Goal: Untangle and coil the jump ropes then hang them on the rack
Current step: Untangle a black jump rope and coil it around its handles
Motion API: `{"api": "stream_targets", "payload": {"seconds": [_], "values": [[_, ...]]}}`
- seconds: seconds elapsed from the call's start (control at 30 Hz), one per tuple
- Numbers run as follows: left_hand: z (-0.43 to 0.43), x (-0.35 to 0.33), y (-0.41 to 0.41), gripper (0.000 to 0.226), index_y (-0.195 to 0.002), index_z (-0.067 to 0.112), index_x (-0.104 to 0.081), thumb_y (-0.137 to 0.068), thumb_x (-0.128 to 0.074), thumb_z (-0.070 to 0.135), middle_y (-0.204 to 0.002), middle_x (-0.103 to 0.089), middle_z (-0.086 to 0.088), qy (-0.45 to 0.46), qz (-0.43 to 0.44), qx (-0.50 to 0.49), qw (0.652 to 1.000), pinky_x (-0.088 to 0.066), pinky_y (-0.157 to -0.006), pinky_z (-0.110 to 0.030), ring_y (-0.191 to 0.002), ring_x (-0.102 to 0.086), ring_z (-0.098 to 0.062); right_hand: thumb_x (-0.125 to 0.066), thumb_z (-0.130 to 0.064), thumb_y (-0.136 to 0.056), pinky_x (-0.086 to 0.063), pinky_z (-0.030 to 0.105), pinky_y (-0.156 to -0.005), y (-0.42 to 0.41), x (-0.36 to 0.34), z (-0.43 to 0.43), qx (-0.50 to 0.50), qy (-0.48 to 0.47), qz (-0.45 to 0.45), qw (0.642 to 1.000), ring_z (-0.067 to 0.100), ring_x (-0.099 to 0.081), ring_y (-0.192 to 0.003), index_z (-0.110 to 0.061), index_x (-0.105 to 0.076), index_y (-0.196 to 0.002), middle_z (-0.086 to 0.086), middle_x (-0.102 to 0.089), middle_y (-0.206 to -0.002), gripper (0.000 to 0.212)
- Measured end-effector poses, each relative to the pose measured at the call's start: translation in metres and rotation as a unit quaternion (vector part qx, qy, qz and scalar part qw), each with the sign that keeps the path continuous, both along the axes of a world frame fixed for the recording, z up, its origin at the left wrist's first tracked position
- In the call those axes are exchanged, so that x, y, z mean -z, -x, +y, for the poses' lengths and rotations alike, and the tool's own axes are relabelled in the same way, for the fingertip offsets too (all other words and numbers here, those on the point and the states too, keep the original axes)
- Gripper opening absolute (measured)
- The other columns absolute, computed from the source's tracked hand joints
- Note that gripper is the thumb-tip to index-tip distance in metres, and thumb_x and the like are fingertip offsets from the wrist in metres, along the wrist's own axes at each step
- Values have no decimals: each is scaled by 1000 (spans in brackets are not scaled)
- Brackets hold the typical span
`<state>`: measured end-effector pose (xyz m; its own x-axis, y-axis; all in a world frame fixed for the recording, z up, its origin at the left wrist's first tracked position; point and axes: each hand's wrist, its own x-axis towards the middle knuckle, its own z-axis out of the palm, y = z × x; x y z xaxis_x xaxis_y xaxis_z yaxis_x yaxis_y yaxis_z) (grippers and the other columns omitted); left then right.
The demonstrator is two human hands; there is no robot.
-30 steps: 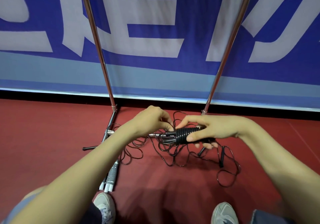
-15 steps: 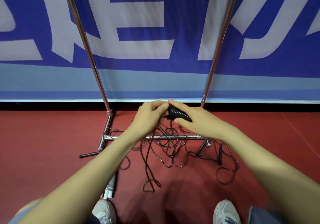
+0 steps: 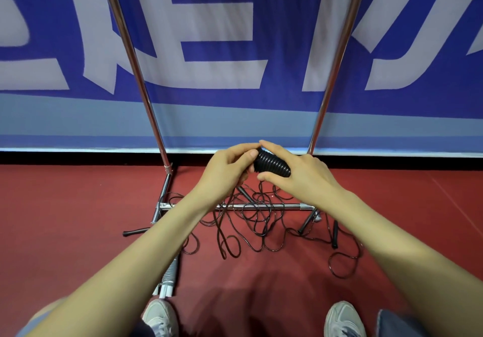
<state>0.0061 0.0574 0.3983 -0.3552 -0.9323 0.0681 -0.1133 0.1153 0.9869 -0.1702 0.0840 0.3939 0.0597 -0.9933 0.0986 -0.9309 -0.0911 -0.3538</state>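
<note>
A black jump rope wound tightly into a coil (image 3: 271, 164) around its handles sits between both hands, above the floor. My right hand (image 3: 300, 174) grips the coil from the right, fingers over and under it. My left hand (image 3: 227, 167) pinches the coil's left end, where the loose rope hangs down. A tangle of thin black ropes (image 3: 251, 221) lies on the red floor beneath, with loose black handles (image 3: 334, 235) at the right. The chrome rack (image 3: 136, 65) stands behind, its uprights leaning apart and its lower crossbar (image 3: 290, 206) running under the tangle.
A blue and white banner wall (image 3: 235, 49) closes the back. The rack's foot (image 3: 136, 231) juts out to the left on the floor, and a white-tipped sprung foot (image 3: 170, 276) reaches toward my shoes (image 3: 159, 315). Red floor (image 3: 65, 219) stretches left and right.
Both hands lifted the coiled rope from over the tangle up toward the wall's base. The coil turned end-on toward the left hand, and the trailing rope now hangs down to the floor.
</note>
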Motion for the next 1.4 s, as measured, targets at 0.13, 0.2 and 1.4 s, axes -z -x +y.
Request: {"api": "stream_targets", "payload": {"seconds": [0.13, 0.2, 1.4], "values": [[1, -1, 5, 25, -121, 18, -65, -99, -51, 19, -67, -55, 5, 11, -11, -34, 999, -35, -48, -16, -49, -41, -6, -46, -68, -87, -48, 35, -80, -2, -2, -1, 2, 6, 2, 1000, 25, -62, -94, -55, -15, -146, -3, -68, -93, 68], [0, 0, 7, 26, -123, 18, -62, -98, -53, 19, -69, -60, 5, 41, -33, -51, 997, -39, -53, -20, -53, -44, -10, -47, -65, -88, -46, 34, -73, -1, -4, -2, 1, 3, -27, 1000, 19, -59, -82, -56, -11, -147, -14, -58, -74, 69], [-26, 15, -13, 9, -83, 6, -74, -85, -71, 15, -61, -66, 15, 15, -262, 126, 957, -40, -61, -8, -58, -54, 9, -62, -46, -89, -49, 22, -55, 25, -15, 7, -202, -266, -90, 938, 9, -57, -54, -51, -43, -124, -4, -66, -83, 39]]}}
